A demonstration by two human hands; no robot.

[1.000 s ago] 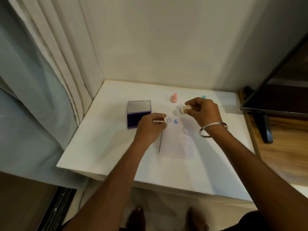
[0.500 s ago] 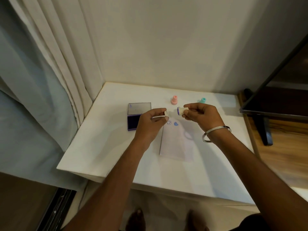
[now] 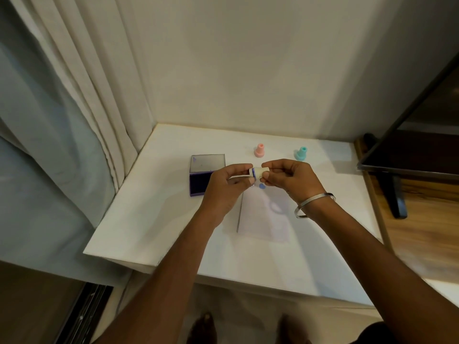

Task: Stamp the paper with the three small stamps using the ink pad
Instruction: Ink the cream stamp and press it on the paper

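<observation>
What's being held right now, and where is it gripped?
A white stamp, held by its body in the right hand; the left hand pinches a small white piece at its inked end.

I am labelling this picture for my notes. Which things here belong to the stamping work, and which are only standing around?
Belong to the work:
- cream stamp, held between the left hand and right hand
- pink stamp
- teal stamp
- ink pad, lid open
- paper

Only standing around:
- curtain
- dark screen at the right
- bracelet

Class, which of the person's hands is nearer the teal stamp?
Right. The right hand is just in front of the teal stamp; the left hand sits farther left, by the ink pad.
</observation>
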